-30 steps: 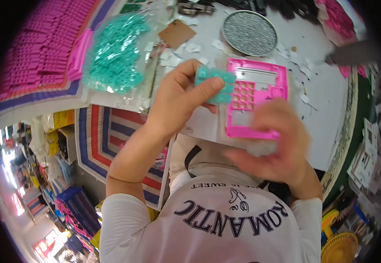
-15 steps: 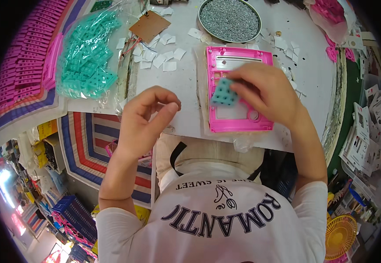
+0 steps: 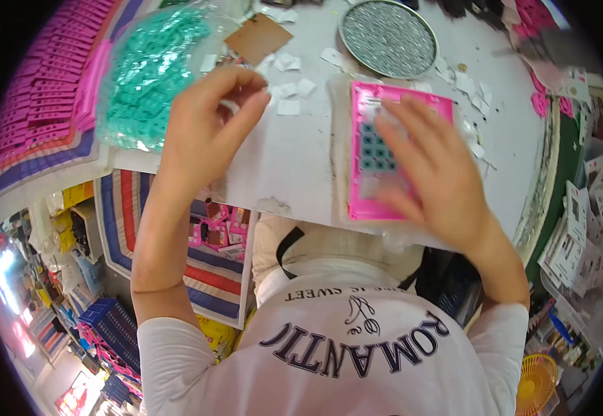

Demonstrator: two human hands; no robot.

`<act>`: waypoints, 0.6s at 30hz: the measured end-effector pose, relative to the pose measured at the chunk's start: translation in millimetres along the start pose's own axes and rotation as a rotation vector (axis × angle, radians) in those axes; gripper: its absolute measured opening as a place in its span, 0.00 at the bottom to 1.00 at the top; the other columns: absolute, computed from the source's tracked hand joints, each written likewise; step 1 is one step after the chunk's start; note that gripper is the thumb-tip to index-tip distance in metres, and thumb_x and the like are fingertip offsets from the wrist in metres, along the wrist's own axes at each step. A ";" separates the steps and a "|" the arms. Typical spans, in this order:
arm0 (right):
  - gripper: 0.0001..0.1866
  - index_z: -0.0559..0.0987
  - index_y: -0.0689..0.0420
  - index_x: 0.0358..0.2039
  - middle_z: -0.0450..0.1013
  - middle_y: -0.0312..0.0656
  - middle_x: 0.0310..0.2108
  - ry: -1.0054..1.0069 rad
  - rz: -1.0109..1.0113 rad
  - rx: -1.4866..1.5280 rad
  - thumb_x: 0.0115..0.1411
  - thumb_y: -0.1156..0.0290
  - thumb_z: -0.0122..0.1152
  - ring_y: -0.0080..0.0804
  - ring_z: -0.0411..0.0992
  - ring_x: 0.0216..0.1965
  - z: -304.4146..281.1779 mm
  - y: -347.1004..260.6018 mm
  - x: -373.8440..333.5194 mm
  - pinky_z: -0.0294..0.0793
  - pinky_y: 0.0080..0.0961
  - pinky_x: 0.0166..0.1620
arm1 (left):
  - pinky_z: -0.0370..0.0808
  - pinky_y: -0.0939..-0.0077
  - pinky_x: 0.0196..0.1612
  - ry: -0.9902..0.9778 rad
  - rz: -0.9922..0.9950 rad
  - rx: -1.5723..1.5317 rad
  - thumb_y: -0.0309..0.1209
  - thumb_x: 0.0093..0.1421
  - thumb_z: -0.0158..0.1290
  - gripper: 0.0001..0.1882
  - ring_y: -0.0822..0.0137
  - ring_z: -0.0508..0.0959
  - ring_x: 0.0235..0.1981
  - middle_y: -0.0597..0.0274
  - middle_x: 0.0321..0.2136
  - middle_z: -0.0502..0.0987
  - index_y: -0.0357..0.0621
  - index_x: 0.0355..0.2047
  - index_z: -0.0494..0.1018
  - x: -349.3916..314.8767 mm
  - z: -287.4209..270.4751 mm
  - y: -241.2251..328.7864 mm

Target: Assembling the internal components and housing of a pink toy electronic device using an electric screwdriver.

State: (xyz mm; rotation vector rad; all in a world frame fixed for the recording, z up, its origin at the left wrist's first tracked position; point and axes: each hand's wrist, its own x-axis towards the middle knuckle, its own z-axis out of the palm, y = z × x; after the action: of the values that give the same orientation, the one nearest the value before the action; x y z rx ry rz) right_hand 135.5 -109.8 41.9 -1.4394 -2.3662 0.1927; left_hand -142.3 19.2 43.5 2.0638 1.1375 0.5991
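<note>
By the near edge of the table (image 3: 284, 163) lies a pink case (image 3: 369, 210) with green buttons (image 3: 375, 148) in it. The right hand (image 3: 442, 170), fingers spread, is over it; a bump might knock them crooked. The left hand (image 3: 204, 135), half curled, looks empty.

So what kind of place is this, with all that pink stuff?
Probably a small workshop where plastic gadgets get put together. You can see bagged teal keypads, rows of pink plastic parts and a round dish of little metal pieces.
</note>
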 end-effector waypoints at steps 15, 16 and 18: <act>0.51 0.65 0.65 0.66 0.56 0.54 0.70 -0.299 0.040 0.041 0.52 0.39 0.65 0.50 0.49 0.74 15.2 -25.6 -20.0 0.45 0.63 0.70 | 0.69 0.62 0.51 0.045 -0.177 0.327 0.48 0.57 0.61 0.20 0.65 0.79 0.34 0.58 0.27 0.80 0.41 0.31 0.78 103.6 -25.8 -25.3; 0.49 0.66 0.64 0.65 0.58 0.54 0.69 -0.271 0.038 0.051 0.53 0.40 0.66 0.50 0.51 0.73 14.0 -23.7 -19.1 0.47 0.61 0.70 | 0.69 0.61 0.52 0.184 -0.144 0.067 0.46 0.59 0.60 0.17 0.67 0.78 0.32 0.61 0.26 0.79 0.43 0.31 0.77 95.1 -30.1 -12.4; 0.42 0.70 0.61 0.63 0.62 0.53 0.66 -0.034 0.002 0.254 0.54 0.47 0.68 0.49 0.57 0.69 8.8 -17.9 -17.0 0.55 0.53 0.68 | 0.68 0.62 0.53 0.230 -0.127 -0.656 0.41 0.62 0.57 0.12 0.71 0.75 0.29 0.67 0.24 0.76 0.47 0.30 0.74 74.8 -37.8 1.1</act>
State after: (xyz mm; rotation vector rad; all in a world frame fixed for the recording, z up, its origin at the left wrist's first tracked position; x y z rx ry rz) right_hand 124.4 -132.5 35.1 -1.3263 -2.2700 0.5026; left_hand -129.1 96.4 73.7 1.3790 1.0099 1.0088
